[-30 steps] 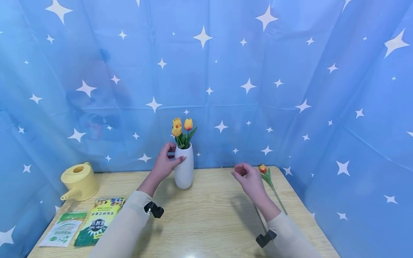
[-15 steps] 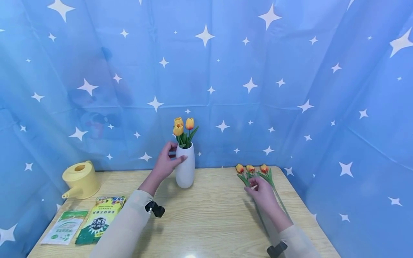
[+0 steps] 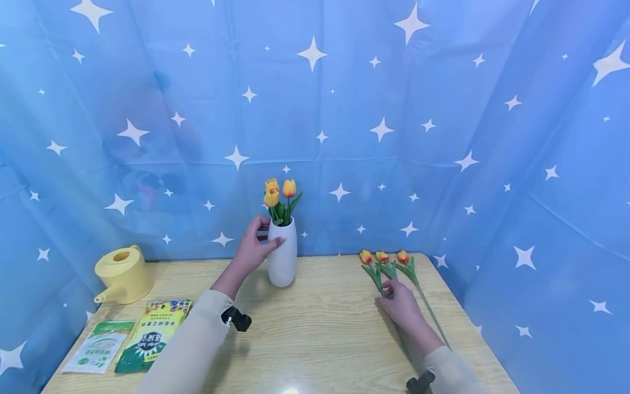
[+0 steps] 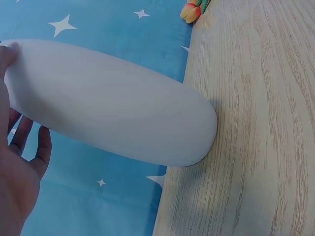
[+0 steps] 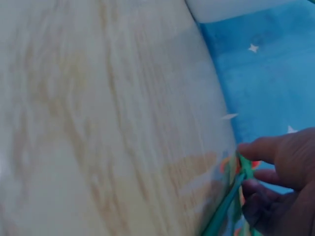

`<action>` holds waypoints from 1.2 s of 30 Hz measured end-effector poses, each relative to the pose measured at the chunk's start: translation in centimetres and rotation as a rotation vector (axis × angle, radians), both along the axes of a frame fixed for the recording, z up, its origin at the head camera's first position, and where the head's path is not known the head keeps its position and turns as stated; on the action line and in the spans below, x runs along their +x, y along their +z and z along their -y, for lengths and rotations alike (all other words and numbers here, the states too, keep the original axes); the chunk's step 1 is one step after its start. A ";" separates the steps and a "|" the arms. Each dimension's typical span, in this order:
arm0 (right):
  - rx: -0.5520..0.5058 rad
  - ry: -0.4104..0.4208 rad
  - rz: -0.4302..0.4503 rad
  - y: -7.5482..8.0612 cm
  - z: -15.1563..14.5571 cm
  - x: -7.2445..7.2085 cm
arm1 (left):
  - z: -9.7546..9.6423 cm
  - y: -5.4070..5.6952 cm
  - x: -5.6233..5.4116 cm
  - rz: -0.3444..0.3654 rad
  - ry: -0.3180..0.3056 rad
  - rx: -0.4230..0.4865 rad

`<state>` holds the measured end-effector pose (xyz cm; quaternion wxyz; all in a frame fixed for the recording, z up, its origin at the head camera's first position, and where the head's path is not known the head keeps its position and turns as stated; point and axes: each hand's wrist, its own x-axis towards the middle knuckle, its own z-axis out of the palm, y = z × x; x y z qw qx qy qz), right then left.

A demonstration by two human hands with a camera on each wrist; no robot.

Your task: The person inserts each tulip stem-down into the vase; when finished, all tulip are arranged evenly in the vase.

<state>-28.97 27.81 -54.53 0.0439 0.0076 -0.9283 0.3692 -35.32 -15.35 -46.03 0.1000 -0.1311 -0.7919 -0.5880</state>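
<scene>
My left hand (image 3: 252,249) grips the upper part of a white vase (image 3: 283,261), thumb across its front and fingers behind. The vase stands upright on the table, with several yellow-orange tulips (image 3: 280,191) in its mouth. In the left wrist view, the vase (image 4: 113,103) fills the middle, its base at the tabletop. At the right, my right hand (image 3: 402,308) pinches the stem of the leftmost lying tulip (image 3: 365,257), just below its leaves. Two more tulips, the middle one (image 3: 381,257) and the right one (image 3: 403,257), lie beside it. In the right wrist view, fingertips meet around green leaves (image 5: 246,167).
A yellow watering can (image 3: 124,276) stands at the table's back left. In front of it lie a yellow-green bag (image 3: 155,336) and a smaller white-green packet (image 3: 100,347). A blue star-patterned curtain (image 3: 315,109) hangs behind the wooden table (image 3: 315,328).
My right hand has come back toward me from the flower heads and down to a tulip stem, uncovering the heads. The left hand stays on the vase.
</scene>
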 end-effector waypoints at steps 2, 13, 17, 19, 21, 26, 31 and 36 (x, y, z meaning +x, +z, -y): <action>0.013 -0.003 0.008 -0.3 -0.1 -0.1 | 0.0 0.0 0.0 0.003 0.004 0.002; 0.028 -0.003 -0.004 -0.9 -0.3 -0.4 | 0.1 0.1 -0.1 0.001 0.007 0.002; 0.016 -0.014 0.004 -0.9 -0.4 -0.3 | 0.1 0.1 -0.1 -0.005 0.010 0.000; 0.010 -0.014 0.007 -0.8 -0.4 -0.3 | 0.0 0.1 -0.1 -0.008 0.010 0.002; 0.007 -0.009 0.005 -0.7 -0.4 -0.2 | 0.0 0.1 -0.1 -0.007 0.006 0.005; -0.014 -0.004 -0.001 -0.7 -0.3 0.0 | -0.1 0.1 -0.1 0.001 -0.003 0.014; -0.089 -0.023 -0.015 -0.7 -0.3 0.1 | -0.1 0.0 -0.1 0.008 0.004 0.008; -0.162 -0.040 -0.056 -0.3 -0.1 0.0 | -0.1 0.0 0.0 0.025 0.012 -0.005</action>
